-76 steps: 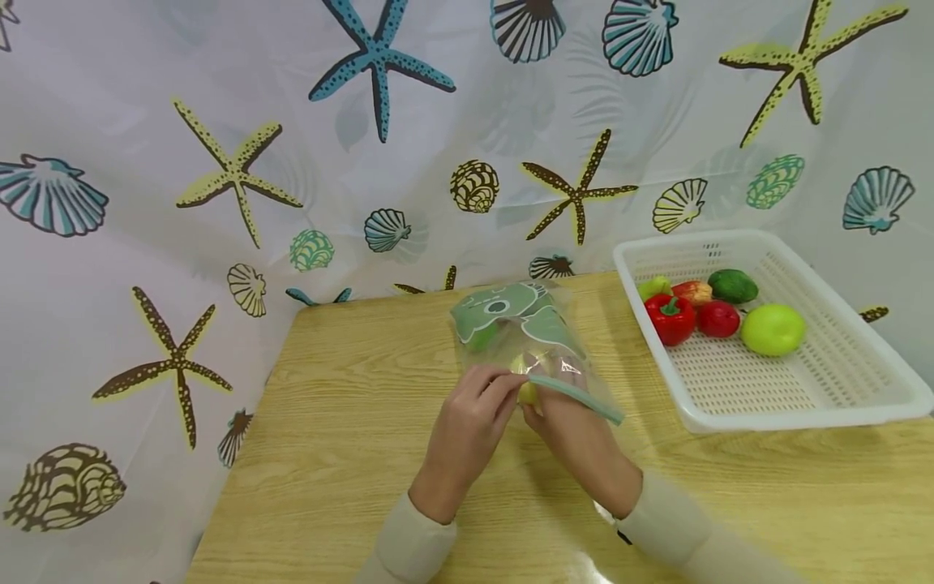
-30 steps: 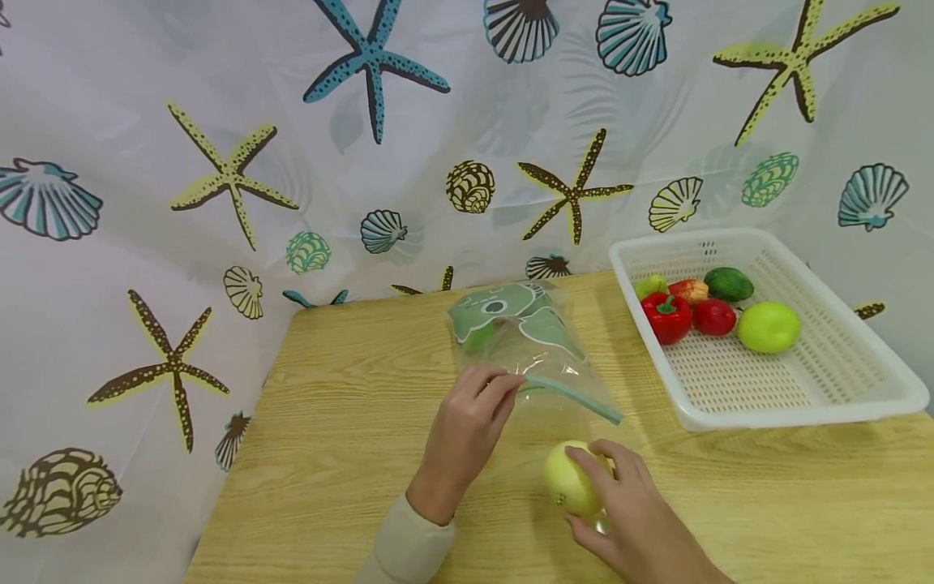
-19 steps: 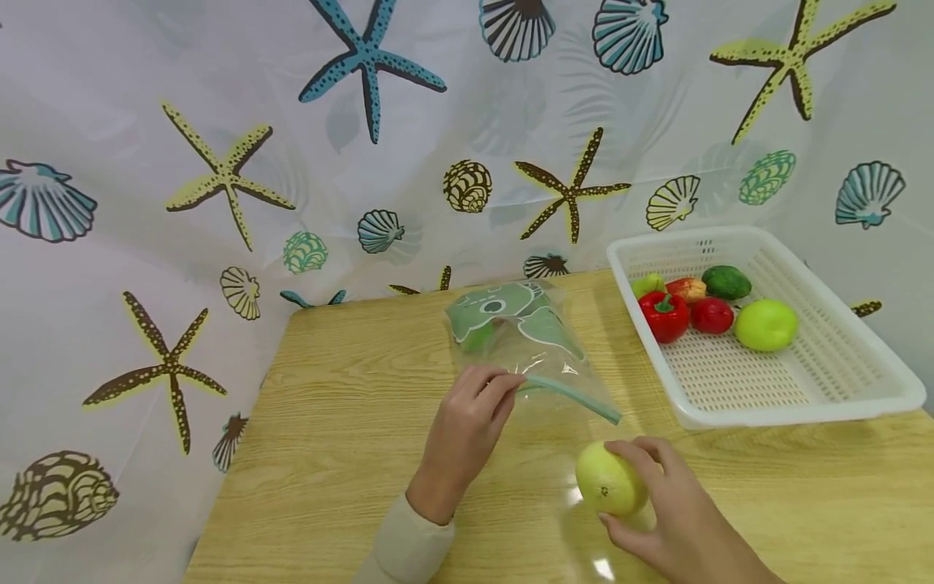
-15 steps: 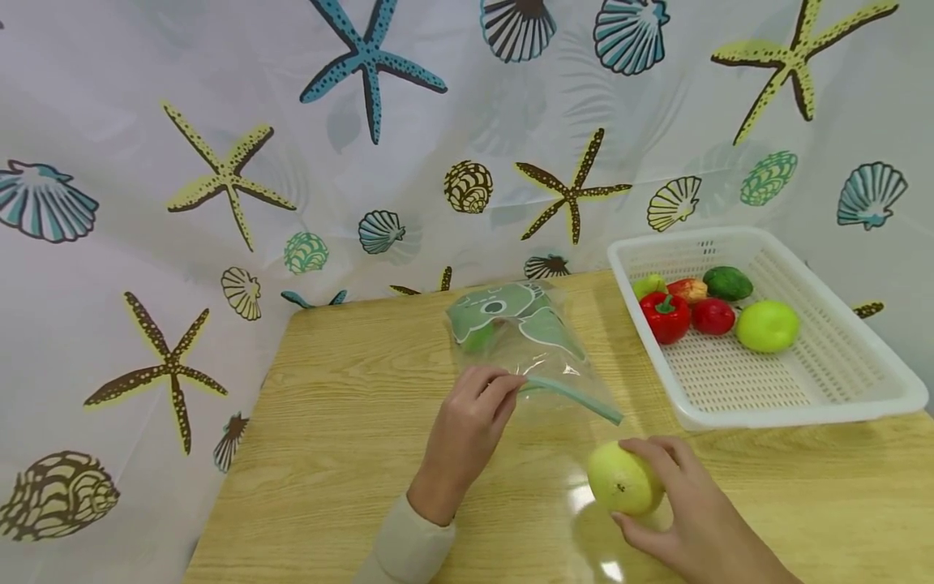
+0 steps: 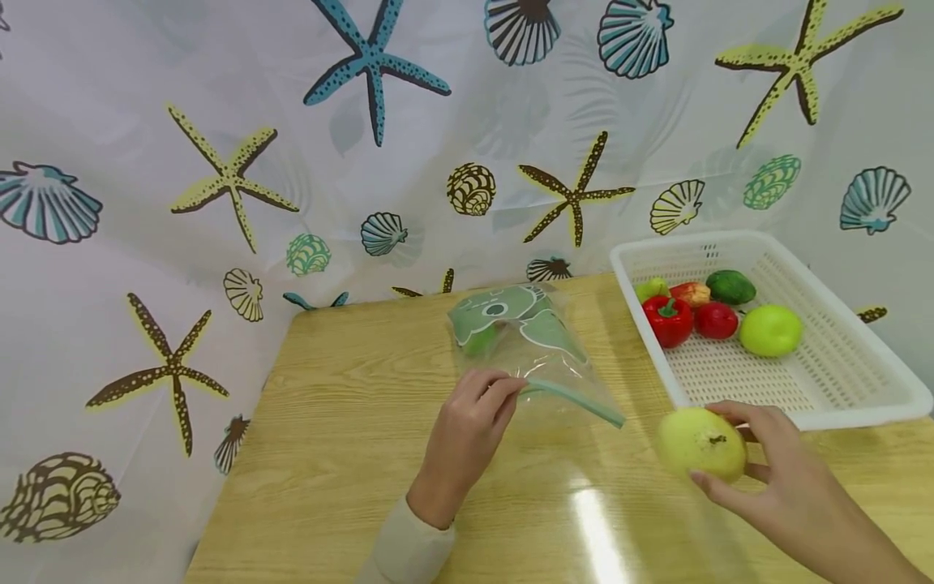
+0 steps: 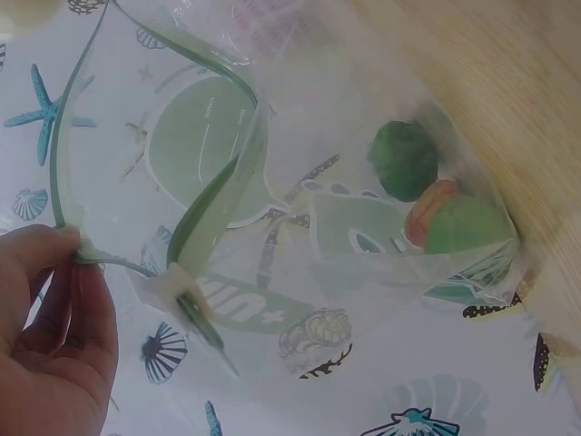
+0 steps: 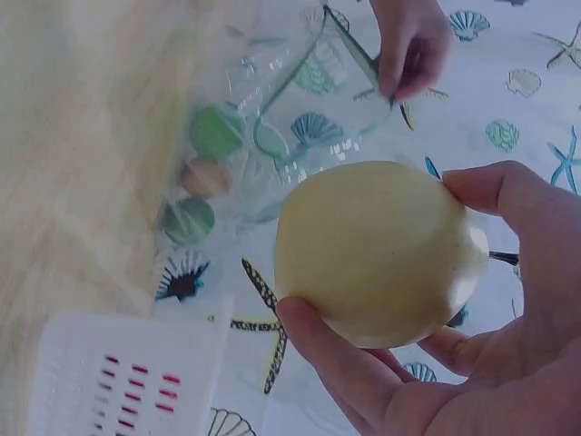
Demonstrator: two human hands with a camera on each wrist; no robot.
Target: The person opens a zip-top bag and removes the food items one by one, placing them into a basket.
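Observation:
My right hand (image 5: 777, 478) grips a round yellow fruit (image 5: 702, 446) with a dark stem, fingers on one side and thumb on the other. It is in front of the white basket's near-left corner, overlapping its rim in the head view. At the table's middle my left hand (image 5: 470, 430) pinches the green zip edge of a clear resealable bag (image 5: 562, 365) printed with a green animal. Its mouth gapes in the left wrist view. Inside at the bottom sit a dark green item (image 6: 405, 161), a reddish-brown one (image 6: 430, 209) and a lighter green one (image 6: 467, 227).
A white plastic basket (image 5: 824, 418) stands at the right of the wooden table (image 5: 328, 454). It holds a red bell pepper (image 5: 668, 322), a yellow-green fruit (image 5: 770, 330), a round red item (image 5: 716, 320) and several others. A seashell-print curtain (image 5: 409, 178) hangs behind the table.
My right hand came out of the bag with the yellow fruit in its grip and moved right, toward the basket. My left hand stayed at the bag's zip edge.

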